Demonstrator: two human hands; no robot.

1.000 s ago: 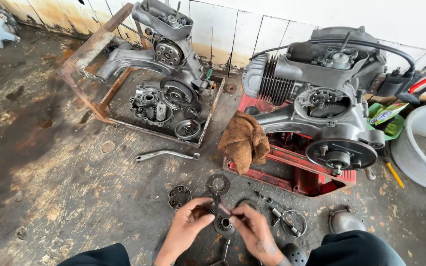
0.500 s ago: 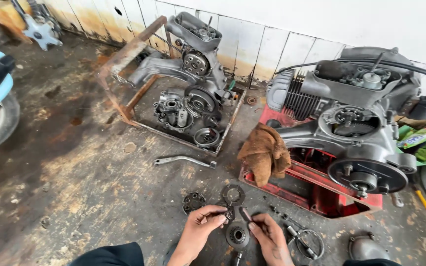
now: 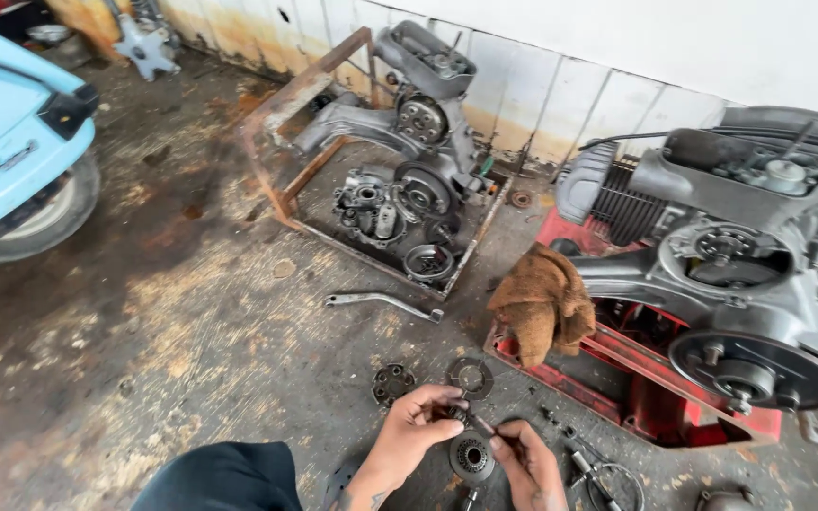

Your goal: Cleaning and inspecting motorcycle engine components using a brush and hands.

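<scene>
My left hand [image 3: 409, 437] and my right hand [image 3: 530, 464] meet low in the view over the greasy concrete floor. Between them I hold a small round toothed metal part [image 3: 471, 456]. My left fingers pinch a small piece at its top, and my right fingers grip a thin tool or pin beside it. Two flat round metal parts lie just beyond: a dark hub [image 3: 393, 383] and a ring plate [image 3: 471, 377].
A grey scooter engine [image 3: 712, 265] sits on a red stand [image 3: 636, 388] at right, with a brown rag [image 3: 542, 303] draped on it. Another stripped engine [image 3: 409, 170] rests in a rusty frame. A bent lever [image 3: 381, 303] lies on the floor. A light blue scooter [image 3: 11, 161] stands at left.
The view has swung left and down, bringing the blue scooter into sight. My hands stay together on the round part, now slightly lower in the picture.
</scene>
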